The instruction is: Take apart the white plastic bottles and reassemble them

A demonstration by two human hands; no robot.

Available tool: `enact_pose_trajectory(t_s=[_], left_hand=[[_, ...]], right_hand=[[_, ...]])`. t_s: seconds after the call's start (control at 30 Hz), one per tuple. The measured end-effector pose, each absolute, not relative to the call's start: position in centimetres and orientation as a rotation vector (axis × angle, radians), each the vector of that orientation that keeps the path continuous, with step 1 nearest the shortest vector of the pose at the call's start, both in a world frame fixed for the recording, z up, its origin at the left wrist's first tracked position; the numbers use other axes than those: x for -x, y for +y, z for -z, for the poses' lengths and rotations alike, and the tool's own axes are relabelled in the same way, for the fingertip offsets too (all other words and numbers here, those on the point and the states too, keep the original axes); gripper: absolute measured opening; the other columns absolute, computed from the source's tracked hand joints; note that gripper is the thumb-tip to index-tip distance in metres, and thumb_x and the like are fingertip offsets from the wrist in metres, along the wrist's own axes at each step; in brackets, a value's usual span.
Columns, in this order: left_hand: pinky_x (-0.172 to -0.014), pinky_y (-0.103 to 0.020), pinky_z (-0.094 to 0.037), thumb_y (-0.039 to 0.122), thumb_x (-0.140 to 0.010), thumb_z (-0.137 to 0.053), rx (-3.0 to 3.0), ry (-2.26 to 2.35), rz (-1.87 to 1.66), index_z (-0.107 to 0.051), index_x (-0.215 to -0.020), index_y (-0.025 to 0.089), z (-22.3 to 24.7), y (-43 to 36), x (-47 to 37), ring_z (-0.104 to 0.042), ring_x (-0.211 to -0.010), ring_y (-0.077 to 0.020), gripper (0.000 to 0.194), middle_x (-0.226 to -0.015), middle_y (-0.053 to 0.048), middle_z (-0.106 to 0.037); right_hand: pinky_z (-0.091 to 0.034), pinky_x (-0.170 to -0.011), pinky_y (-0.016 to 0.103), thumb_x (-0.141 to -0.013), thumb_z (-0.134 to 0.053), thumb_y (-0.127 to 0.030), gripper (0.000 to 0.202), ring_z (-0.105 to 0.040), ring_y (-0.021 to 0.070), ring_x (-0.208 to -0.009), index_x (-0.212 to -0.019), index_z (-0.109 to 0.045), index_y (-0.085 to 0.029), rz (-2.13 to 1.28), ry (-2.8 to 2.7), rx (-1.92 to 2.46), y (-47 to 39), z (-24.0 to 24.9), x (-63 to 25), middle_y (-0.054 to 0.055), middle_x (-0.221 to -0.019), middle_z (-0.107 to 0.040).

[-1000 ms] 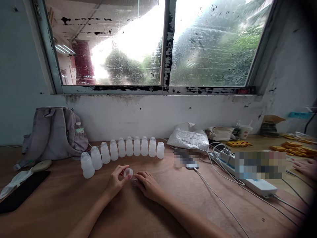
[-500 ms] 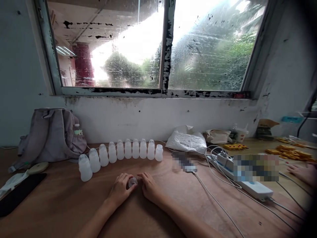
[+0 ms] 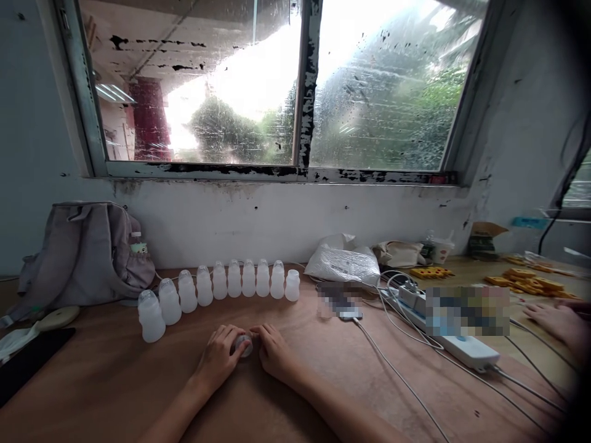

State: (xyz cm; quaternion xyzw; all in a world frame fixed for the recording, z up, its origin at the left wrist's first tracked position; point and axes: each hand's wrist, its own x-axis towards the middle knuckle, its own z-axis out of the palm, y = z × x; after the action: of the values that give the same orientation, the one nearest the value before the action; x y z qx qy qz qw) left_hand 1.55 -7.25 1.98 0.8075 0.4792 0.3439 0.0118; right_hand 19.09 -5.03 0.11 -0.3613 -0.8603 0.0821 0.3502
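A small clear dome cap (image 3: 245,348) sits low over the table between my two hands. My left hand (image 3: 219,354) is closed around its left side, with the thumb along the near edge. My right hand (image 3: 273,351) rests just right of the cap, fingers loosely bent and apart; its index fingertip reaches the cap's far edge, but I cannot tell whether it touches. Beyond my hands, several frosted white baby bottles (image 3: 188,292) stand upright in a curved row with clear domed tops. The rightmost bottle (image 3: 292,287) is shorter and has no dome.
A grey backpack (image 3: 87,252) and a black flat object (image 3: 32,363) lie to the left. Rightward are a silver bag (image 3: 344,264), a phone on a cable (image 3: 392,372), a white power strip (image 3: 478,355) and yellow parts (image 3: 526,283). Another person's hand (image 3: 551,323) rests at far right.
The view has shifted slightly, moving the scene a little leftward. My right index fingertip is now closer to the cap, which my left hand still holds.
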Motion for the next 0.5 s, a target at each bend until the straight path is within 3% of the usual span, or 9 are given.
enact_pose_trajectory(t_s=[0.1, 0.3, 0.5], left_hand=[[-0.071, -0.031, -0.040, 0.031, -0.084, -0.036, -2.486, 1.467, -1.092, -0.057, -0.081, 0.021, -1.9, -7.2, -1.7, -0.053, -0.077, -0.0193, 0.024, -0.077, -0.004, -0.060], [-0.059, -0.023, -0.040, 0.032, -0.084, -0.035, -2.138, 1.281, -1.202, -0.051, -0.076, 0.021, -2.4, -8.0, -2.6, -0.054, -0.061, -0.0141, 0.021, -0.067, 0.000, -0.057], [-0.057, -0.022, -0.043, 0.036, -0.083, -0.036, -1.873, 1.215, -1.212, -0.049, -0.097, 0.021, -3.1, -9.0, -3.2, -0.056, -0.057, -0.0136, 0.025, -0.066, 0.001, -0.060]], right_hand=[[-0.037, -0.079, 0.031, -0.064, -0.040, -0.001, 0.040, -0.045, 0.0187, -0.089, -0.101, -0.044, -0.018, -0.221, -2.255, 0.864, -5.5, -0.7, -19.0, 0.007, -0.095, -0.051], [-0.037, -0.068, 0.025, -0.066, -0.041, -0.004, 0.023, -0.046, 0.0148, -0.076, -0.083, -0.043, -0.019, -0.292, -2.158, 0.818, -6.1, -1.2, -18.6, 0.002, -0.080, -0.051], [-0.031, -0.052, 0.019, -0.066, -0.043, -0.008, 0.015, -0.038, 0.0089, -0.054, -0.074, -0.037, -0.020, -0.442, -1.988, 0.897, -5.8, -0.9, -18.0, -0.005, -0.062, -0.042]])
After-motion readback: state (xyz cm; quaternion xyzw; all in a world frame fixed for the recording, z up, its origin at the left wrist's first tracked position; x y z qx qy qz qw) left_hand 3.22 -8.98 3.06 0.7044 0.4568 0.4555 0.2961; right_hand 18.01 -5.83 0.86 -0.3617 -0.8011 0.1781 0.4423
